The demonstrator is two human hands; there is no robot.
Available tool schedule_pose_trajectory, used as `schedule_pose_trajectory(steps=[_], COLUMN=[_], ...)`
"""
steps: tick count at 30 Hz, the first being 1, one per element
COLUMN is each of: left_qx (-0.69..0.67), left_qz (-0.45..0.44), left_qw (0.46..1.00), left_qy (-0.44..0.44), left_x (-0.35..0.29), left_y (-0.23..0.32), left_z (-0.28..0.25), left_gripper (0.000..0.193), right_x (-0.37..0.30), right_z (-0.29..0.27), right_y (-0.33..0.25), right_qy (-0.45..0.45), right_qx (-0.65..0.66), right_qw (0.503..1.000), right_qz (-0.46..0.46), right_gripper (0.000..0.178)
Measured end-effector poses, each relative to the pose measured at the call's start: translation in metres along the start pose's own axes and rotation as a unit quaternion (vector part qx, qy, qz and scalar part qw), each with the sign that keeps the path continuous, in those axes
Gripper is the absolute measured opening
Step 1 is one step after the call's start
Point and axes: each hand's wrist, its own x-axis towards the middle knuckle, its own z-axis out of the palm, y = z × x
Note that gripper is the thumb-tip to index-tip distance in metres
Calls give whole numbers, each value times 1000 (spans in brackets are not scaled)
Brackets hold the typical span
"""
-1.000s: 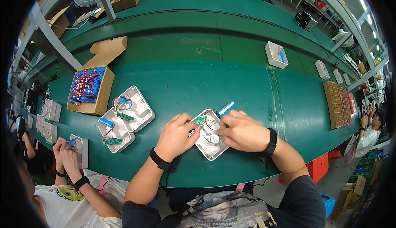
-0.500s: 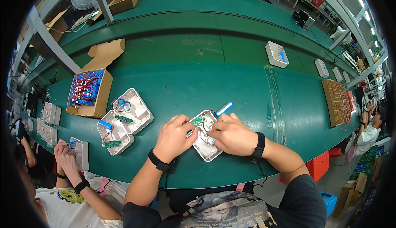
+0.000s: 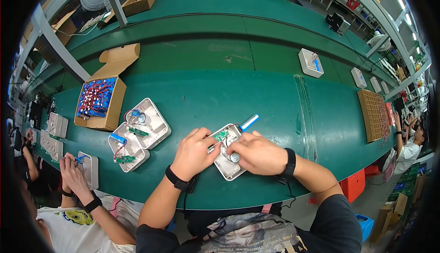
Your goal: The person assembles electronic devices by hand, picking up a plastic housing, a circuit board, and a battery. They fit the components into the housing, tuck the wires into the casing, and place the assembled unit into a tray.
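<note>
Head view: white housing (image 3: 225, 163) sits near-centre on the green worktop (image 3: 275, 92), long axis running near-right to far-left. Left hand (image 3: 193, 153) pinches its left edge; right hand (image 3: 259, 153) presses its right side.

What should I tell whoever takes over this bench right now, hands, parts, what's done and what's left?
Left hand: fingers on the small green circuit board in the open white housing.
Right hand: pressing on the housing by the round silver part.
Blue cylinder cell lies wired beside the housing's far corner.
Done: board and wires sit in the housing.
Left: the cell is outside; housing is uncovered. Two more open housings wait to the left.
</note>
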Motion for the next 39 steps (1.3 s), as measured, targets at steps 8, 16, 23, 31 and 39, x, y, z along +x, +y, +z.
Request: schedule_pose_trajectory(steps=[8, 16, 23, 31, 39], left_qx=[-11, -19, -17, -20, -10], left_qz=[15, 5, 2, 2, 3], left_qw=[1000, 1000, 1000, 1000, 1000], left_qy=[-5, -9, -15, -13, -14], left_x=[0, -1, 0, 1, -1], left_y=[0, -1, 3, 5, 1], left_z=[-2, -5, -4, -3, -3], left_gripper=[14, 15, 15, 14, 14], right_x=[8, 12, 8, 8, 13], right_z=[-5, -27, -35, -2, 12], right_y=[67, 59, 29, 38, 38], right_qy=[127, 36, 31, 92, 171], right_qx=[-118, -31, 239, 68, 46], right_qw=[985, 996, 962, 993, 983], right_qz=[-24, 72, 124, -11, 53], right_gripper=[30, 28, 27, 25, 19])
